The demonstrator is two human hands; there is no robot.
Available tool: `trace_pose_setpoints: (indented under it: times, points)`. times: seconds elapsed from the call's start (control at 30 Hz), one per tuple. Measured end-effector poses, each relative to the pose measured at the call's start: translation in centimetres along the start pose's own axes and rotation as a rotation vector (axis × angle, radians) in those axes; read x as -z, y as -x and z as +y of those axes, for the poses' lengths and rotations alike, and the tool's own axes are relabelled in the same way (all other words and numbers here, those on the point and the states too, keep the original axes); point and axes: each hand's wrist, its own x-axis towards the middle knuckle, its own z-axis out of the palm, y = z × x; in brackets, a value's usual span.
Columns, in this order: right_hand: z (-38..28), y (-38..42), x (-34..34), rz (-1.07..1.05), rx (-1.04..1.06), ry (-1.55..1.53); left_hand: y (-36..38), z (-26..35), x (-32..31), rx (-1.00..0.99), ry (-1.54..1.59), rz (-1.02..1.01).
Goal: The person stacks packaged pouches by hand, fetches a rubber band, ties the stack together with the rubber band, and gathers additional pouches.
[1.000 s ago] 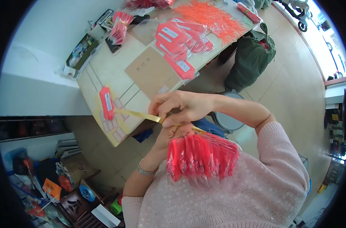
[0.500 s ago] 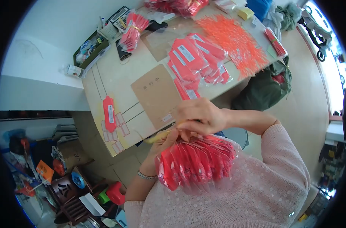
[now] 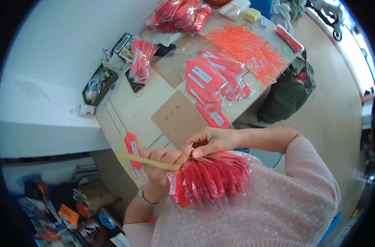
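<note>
A fanned bundle of red packets in clear plastic [image 3: 212, 179] is held in front of my chest. My left hand [image 3: 160, 162] is closed on the bundle's gathered left end, and a yellow band [image 3: 148, 161] stretches out across its fingers. My right hand [image 3: 216, 140] pinches at the top of the bundle, where a thin yellow loop shows between thumb and finger. Just beyond my hands lies a brown cardboard sheet [image 3: 177, 117]. Flat red tags in clear sleeves [image 3: 204, 76] are spread on the table behind it.
Orange strands [image 3: 249, 51] are heaped on the table's right side. A tied red bundle [image 3: 142, 61] and a larger pile of red packets [image 3: 181, 16] lie farther back. One red tag [image 3: 132, 148] is near the left edge. A dark green sack [image 3: 288, 92] stands beside the table.
The yellow band now extends to the left, across my left hand's fingers. My right hand has moved slightly down, still at the top of the bundle. The camera view has shifted.
</note>
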Motion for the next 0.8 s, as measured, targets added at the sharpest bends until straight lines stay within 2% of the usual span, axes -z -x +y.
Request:
trace_pose_setpoints:
  times: [0.03,0.07,0.13,0.2,0.27,0.33,0.43,0.47,0.5,0.57,0.63,0.67,0.73,0.77,0.8]
  points:
    - [0.3,-0.1,0.1,0.018,-0.033,0.002,0.3,-0.4,-0.3,-0.017,-0.018,0.036]
    - [0.7,-0.1,-0.9,0.125,0.049,-0.201,0.6,-0.7,-0.7,0.019,0.025,0.072]
    - [1.1,-0.2,-1.5,0.306,0.077,-0.117,1.2,-0.8,-1.5,0.108,0.124,0.145]
    - [1.4,-0.3,-2.4,0.486,0.112,-0.067,1.3,0.0,-1.7,0.372,0.321,0.084]
    - [1.3,-0.4,-3.8,0.662,0.163,-0.057,1.8,-0.1,-1.9,0.458,0.501,0.071]
    - [1.8,-0.2,-4.2,0.731,0.192,-0.024,2.8,-0.9,-3.1,0.352,0.671,0.115]
    - [3.0,0.7,-4.7,0.812,0.196,0.075,6.6,-2.6,-4.8,0.25,1.053,0.077]
    - [3.7,0.9,-4.8,0.826,0.219,0.13,7.6,-1.6,-4.9,0.548,1.431,0.083]
    - [4.4,1.1,-4.7,0.837,0.242,0.186,8.0,-0.5,-4.7,0.88,1.799,0.226]
    - [4.4,0.8,-2.9,0.663,0.625,0.785,7.5,-1.2,-4.5,0.779,1.713,0.101]
    - [1.9,-0.3,-1.0,0.358,0.952,1.355,6.9,-4.0,-4.4,0.927,1.933,-0.356]
    - [0.5,-1.3,-0.5,0.185,1.014,1.403,6.3,-5.0,-4.4,0.988,2.023,-0.6]
    - [-0.6,-3.0,-1.2,0.047,0.95,1.442,2.7,-5.8,-3.3,0.948,1.863,-0.865]
    - [-1.1,-3.6,-1.4,-0.023,0.917,1.465,1.8,-6.0,-2.7,0.919,1.775,-0.988]
    - [-0.9,-4.1,-1.1,-0.005,0.994,1.527,2.0,-6.3,-2.7,0.901,1.843,-1.002]
